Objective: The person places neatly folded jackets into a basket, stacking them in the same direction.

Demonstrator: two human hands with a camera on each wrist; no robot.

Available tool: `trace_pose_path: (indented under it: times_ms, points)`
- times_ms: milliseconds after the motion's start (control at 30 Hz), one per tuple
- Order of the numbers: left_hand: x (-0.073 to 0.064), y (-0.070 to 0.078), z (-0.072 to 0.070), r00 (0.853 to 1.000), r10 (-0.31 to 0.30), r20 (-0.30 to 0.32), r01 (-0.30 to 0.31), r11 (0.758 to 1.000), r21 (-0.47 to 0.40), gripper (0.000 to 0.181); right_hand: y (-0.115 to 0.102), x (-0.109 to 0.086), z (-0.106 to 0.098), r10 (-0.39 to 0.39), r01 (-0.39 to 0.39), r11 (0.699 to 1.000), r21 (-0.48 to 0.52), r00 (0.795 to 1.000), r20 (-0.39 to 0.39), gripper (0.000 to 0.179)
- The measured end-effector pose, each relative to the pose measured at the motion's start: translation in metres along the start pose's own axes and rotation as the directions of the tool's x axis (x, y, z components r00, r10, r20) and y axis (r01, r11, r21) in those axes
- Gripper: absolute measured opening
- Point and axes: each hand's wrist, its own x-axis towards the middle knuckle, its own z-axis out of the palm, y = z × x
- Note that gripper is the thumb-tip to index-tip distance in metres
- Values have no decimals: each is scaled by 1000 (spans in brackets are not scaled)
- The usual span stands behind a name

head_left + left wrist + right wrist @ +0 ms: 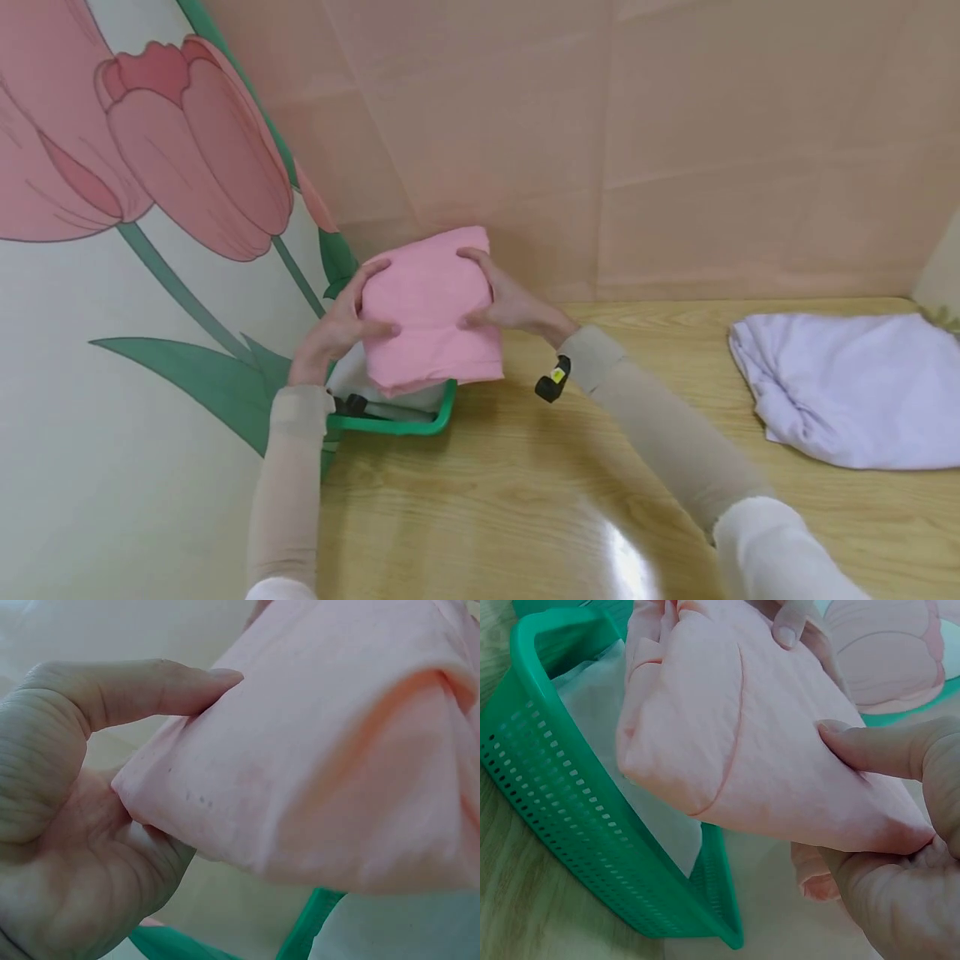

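A folded pink cloth is held up between both hands, over a green basket. My left hand grips its left side, thumb on the near face and fingers behind. On the opposite side my right hand pinches the cloth the same way; in the right wrist view its thumb presses the pink fabric while the fingers go underneath. Below, the green perforated basket has a white folded item inside. The left wrist view shows the cloth's corner between thumb and palm.
A folded pale lavender cloth lies at the right of the wooden table. A wall panel with painted tulips stands close on the left, beside the basket. Behind the table hangs a creased, pinkish-beige backdrop.
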Motion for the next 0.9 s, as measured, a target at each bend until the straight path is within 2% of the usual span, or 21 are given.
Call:
trace_pose_path:
  times_ms: [133,467,567,667,767,900]
  points:
    - [1,-5,-9,999,-33,-14,33,999,1,106,6,10,7,1,-1,999,33,1000,2,110]
    - [4,-33,-36,998,-57,5,57,988,-146,103,20,36,37,28,-25,996,89,999,-41,115]
    - [4,-41,-44,996,-95,1,94,984,-149,100,24,40,49,40,-32,991,132,997,-60,115]
    - [2,-52,-52,987,-161,1,159,975,-158,97,27,41,62,61,-49,985,167,996,-64,116]
    - [-3,-63,-56,977,-209,27,211,963,-169,96,33,41,74,86,-74,986,151,994,-73,116]
    - [-10,-76,-60,975,-216,42,220,963,-155,96,41,40,87,126,-116,986,122,989,-79,116]
